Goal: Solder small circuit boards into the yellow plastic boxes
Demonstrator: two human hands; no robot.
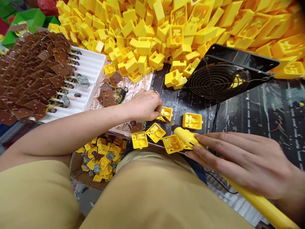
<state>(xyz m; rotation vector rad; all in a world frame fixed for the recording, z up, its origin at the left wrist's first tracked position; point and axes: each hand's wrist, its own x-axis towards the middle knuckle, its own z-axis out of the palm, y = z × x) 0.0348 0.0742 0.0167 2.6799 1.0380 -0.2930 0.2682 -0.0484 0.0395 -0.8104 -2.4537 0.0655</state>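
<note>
My right hand [247, 162] grips a yellow soldering iron [186, 136] in its fingers. The metal tip points left, into a small yellow plastic case [168, 112] on the black bench. At that case's left side is my left hand [149, 103], fingers closed in a pinch; what they hold, if anything, is hidden. Several more open yellow cases lie near my lap, among them one at the left [139, 140], a tilted one [155, 132] and one below the iron [172, 144]. Another case [192, 121] sits apart to the right.
A large heap of yellow cases [133, 25] fills the back. Brown circuit boards [35, 73] are piled on a white foam tray [95, 63] at left. A black fan [216, 79] leans behind my right hand. Below, a cardboard box [82, 176] holds cases and boards.
</note>
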